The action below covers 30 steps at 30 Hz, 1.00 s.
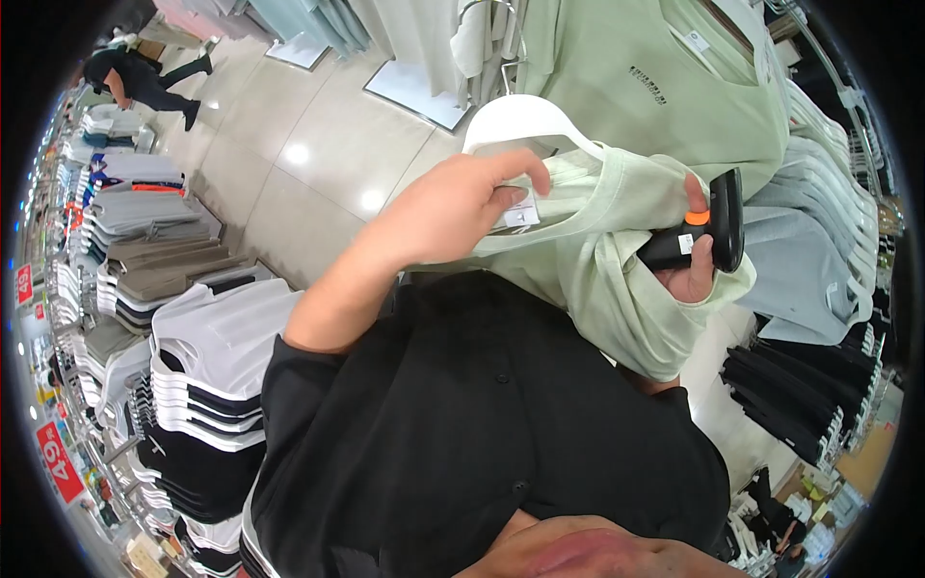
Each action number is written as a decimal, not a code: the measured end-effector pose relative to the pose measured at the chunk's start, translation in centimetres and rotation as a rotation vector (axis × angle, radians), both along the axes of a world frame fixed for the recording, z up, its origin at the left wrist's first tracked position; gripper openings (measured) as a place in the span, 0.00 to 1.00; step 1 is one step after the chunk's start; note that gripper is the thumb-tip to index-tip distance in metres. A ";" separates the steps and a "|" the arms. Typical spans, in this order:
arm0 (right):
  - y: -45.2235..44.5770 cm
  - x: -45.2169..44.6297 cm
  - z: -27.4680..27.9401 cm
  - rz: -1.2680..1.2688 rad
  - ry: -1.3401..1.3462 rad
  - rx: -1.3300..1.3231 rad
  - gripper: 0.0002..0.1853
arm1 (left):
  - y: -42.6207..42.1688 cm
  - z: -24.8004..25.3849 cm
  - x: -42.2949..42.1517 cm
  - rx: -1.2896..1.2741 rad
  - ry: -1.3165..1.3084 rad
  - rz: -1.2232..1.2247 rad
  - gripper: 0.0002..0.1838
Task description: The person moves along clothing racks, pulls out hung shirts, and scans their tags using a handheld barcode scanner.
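A pale green shirt (617, 289) hangs from a white hanger (525, 116), its neckline facing up. My left hand (458, 202) is closed at the collar, thumb and fingers pinching the white label (520, 214) inside the neck. The fingers of my right hand (692, 277) wrap round a black handheld scanner (725, 226) with an orange button, to the right of the collar. Part of the green shirt drapes over my right wrist and forearm, hiding most of them.
A larger light green shirt (665, 96) hangs beyond my hands. Racks of grey shirts (800, 260) and black garments (795, 385) stand at the right. White shirts (217, 328) hang at the left. A person in dark clothes (145, 82) is on the tiled floor (279, 154), upper left.
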State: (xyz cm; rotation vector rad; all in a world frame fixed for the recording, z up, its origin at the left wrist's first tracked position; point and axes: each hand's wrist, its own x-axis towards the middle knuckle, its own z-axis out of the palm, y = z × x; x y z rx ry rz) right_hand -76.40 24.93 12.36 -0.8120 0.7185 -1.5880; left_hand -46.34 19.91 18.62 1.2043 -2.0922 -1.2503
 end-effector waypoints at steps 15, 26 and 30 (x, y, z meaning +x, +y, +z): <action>-0.3 1.0 2.5 -0.005 0.009 0.006 0.39 | -2.9 -0.2 0.5 -0.105 0.030 -0.235 0.15; -1.3 3.2 4.5 -0.048 0.088 0.029 0.38 | -3.2 0.1 2.0 -0.018 0.117 -0.178 0.11; -1.1 4.0 5.1 -0.036 0.081 0.040 0.38 | -3.3 -0.1 2.7 -0.036 0.111 -0.230 0.10</action>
